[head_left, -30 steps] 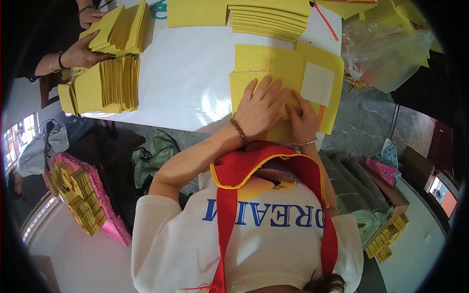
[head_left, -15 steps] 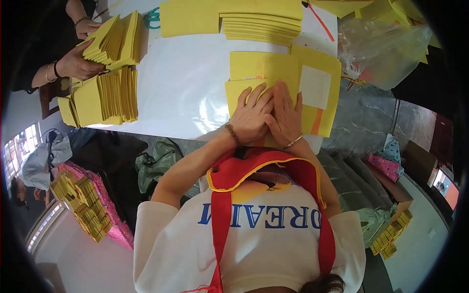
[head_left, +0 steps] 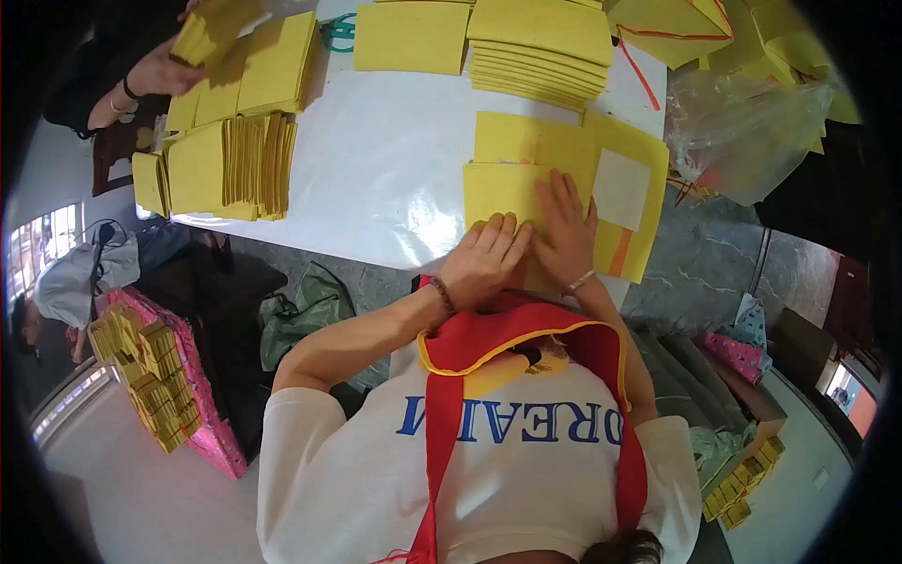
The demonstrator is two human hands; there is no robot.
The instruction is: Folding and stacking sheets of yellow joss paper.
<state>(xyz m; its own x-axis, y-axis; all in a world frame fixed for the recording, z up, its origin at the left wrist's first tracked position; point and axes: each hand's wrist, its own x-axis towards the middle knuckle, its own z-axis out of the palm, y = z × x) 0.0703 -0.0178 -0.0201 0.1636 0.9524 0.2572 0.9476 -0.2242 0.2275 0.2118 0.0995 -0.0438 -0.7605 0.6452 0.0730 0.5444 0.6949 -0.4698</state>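
Note:
My left hand (head_left: 487, 258) lies on the lower part of a yellow folded paper sheet (head_left: 503, 193), its fingers close together and slightly bent. Beside it, my right hand (head_left: 568, 235) rests flat with fingers stretched out, along the fold at the sheet's right side. Neither hand grips anything. Under the sheet's top edge another yellow layer (head_left: 507, 136) shows. To the right spreads a yellow panel (head_left: 653, 188) with a pale rectangular patch (head_left: 620, 191) and an orange strip (head_left: 620, 251). My palms hide the sheet's near edge.
At the far left, a co-worker's hand (head_left: 162, 73) handles yellow paper packets above standing stacks (head_left: 254, 169). More yellow stacks (head_left: 537, 61) lie at the back, near teal-handled scissors (head_left: 339, 33). A clear plastic bag (head_left: 742, 132) hangs over the table's right side.
My left hand has drawn back toward me and away from the right hand's fingers. The co-worker's hands have raised a packet. The whole view has shifted slightly.

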